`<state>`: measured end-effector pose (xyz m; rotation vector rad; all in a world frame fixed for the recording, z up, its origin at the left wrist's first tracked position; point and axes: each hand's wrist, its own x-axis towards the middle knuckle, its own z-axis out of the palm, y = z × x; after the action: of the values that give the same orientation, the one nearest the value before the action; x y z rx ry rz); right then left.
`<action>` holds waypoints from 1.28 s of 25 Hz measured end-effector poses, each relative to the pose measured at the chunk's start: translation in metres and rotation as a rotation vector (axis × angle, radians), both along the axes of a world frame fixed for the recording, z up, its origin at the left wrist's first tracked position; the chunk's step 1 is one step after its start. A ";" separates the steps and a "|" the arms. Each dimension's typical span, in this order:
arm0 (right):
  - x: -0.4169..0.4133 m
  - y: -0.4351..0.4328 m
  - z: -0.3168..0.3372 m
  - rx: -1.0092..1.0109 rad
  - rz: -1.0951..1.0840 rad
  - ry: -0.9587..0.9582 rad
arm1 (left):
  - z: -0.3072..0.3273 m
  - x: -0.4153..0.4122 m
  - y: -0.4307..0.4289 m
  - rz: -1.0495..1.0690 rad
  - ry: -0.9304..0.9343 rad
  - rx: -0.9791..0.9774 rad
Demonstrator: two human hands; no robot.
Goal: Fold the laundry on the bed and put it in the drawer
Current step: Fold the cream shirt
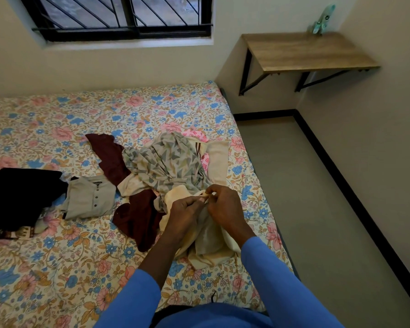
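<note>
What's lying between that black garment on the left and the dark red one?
In the head view, a beige buttoned shirt lies between the black garment and the maroon garment.

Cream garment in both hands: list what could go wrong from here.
1. Both hands, left and right, pinch one small spot of the cream garment; the bunched rest may fold crooked.
2. It lies against the unfolded pile, touching the patterned cloth and maroon cloth; lifting it could drag them along.
3. It sits near the bed edge, so cloth could slide to the floor.
</note>
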<state>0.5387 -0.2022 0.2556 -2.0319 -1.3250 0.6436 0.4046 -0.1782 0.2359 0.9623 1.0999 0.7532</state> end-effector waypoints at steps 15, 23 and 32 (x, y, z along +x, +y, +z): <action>0.011 -0.011 -0.002 0.108 -0.146 0.712 | -0.005 0.004 0.006 0.048 -0.188 -0.125; 0.016 -0.011 -0.003 0.006 0.067 0.328 | 0.007 -0.002 0.029 0.168 -0.218 -0.199; 0.047 0.012 0.000 0.009 -0.153 0.145 | 0.006 -0.066 0.071 -0.084 0.580 0.476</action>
<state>0.5855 -0.1903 0.2553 -2.0150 -1.0754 0.6988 0.3388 -0.1071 0.2422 1.6929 1.3930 0.6971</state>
